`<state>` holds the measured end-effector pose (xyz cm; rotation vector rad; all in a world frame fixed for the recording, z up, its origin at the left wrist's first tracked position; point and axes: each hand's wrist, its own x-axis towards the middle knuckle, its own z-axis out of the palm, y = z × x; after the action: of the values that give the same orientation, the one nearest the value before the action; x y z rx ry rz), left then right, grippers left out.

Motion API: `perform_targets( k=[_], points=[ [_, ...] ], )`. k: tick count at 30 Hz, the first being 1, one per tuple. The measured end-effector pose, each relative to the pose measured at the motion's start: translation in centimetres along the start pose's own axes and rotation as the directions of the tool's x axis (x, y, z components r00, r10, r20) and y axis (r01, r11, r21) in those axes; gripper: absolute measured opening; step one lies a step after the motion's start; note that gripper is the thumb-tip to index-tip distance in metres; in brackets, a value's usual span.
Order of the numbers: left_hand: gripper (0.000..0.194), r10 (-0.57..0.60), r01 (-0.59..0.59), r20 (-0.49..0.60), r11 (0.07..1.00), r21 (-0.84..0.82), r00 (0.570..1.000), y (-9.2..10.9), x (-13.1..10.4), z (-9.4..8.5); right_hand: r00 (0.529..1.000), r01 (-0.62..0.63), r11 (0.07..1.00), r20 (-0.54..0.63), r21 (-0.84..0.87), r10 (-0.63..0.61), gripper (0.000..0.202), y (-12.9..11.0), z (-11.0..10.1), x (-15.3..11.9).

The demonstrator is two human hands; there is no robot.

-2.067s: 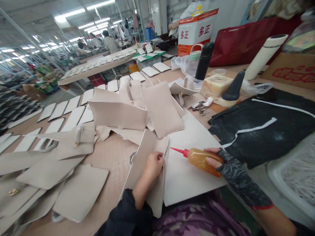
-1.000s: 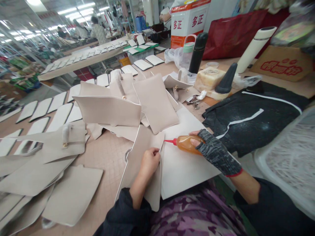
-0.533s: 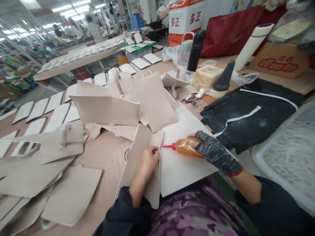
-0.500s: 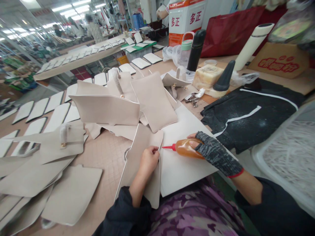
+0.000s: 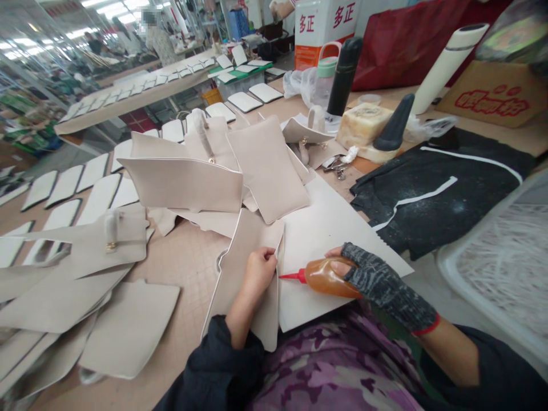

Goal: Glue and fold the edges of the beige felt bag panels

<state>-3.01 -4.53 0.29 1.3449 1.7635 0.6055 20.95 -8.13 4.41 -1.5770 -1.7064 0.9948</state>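
My left hand (image 5: 260,271), bare, pinches the right edge of a beige leather bag panel (image 5: 231,268) lying in front of me. In a fingerless grey knitted glove, my right hand (image 5: 368,274) is wrapped round a squeeze bottle (image 5: 323,277) of amber liquid, probably glue. The bottle lies nearly level, its red nozzle pointing left, with the tip at the panel's edge just below my left fingers. Whether the tip touches the edge I cannot tell. Under the bottle is a pale board (image 5: 317,228). Another beige panel (image 5: 268,168) rests just beyond.
Beige bag pieces with handles (image 5: 107,245) are heaped at the left. Rows of white dark-edged pads (image 5: 98,171) stretch behind them. A black flask (image 5: 345,74), a yellowish block (image 5: 363,125) and a black cloth (image 5: 428,188) stand or lie right. A white basket (image 5: 454,268) is at far right.
The nozzle tip has moved a little down along the panel's edge, and my right hand has shifted slightly down and right. My left hand keeps its pinch. The view has tilted slightly.
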Motion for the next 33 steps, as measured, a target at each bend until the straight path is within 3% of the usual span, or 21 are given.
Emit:
perform_targets(
  k=[9, 16, 21, 24, 27, 29, 33],
  points=[
    [0.025, 0.006, -0.006, 0.000, 0.999, -0.040, 1.000, 0.3, -0.1, -0.1, 0.988, -0.032, 0.999, 0.155, 0.032, 0.027, 0.027, -0.6, 0.2, -2.9],
    [0.026, 0.027, -0.028, -0.007, 0.999, -0.038, 1.000, 0.2, -0.1, -0.1, 0.981, -0.103, 0.991, 0.175, 0.089, 0.087, 0.033, -0.4, 1.1, -4.7],
    [0.026, 0.045, -0.045, -0.005, 0.999, -0.013, 0.999, 0.0, -0.1, 0.1, 0.965, -0.140, 0.980, 0.243, 0.143, 0.103, 0.029, -0.2, 1.1, -4.7],
    [0.027, 0.070, -0.070, 0.008, 0.997, 0.021, 0.998, -0.3, -0.1, 0.2, 0.944, -0.222, 0.934, 0.302, 0.278, 0.134, 0.028, 0.4, 0.1, -3.7],
    [0.028, 0.105, -0.107, 0.041, 0.993, 0.045, 0.994, -0.2, -0.4, 0.0, 0.909, -0.387, 0.752, 0.358, 0.534, 0.214, 0.026, 1.0, -1.3, -2.0],
    [0.026, 0.170, -0.175, 0.072, 0.981, 0.079, 0.983, 0.3, -1.0, -0.3, 0.905, -0.425, 0.521, 0.336, 0.741, 0.261, 0.023, 1.5, -1.8, -0.5],
    [0.027, 0.393, -0.458, 0.247, 0.826, 0.328, 0.886, 0.8, -3.1, -0.8, 0.917, -0.360, 0.112, 0.330, 0.926, 0.224, 0.038, 2.3, -1.1, 2.4]
  ],
)
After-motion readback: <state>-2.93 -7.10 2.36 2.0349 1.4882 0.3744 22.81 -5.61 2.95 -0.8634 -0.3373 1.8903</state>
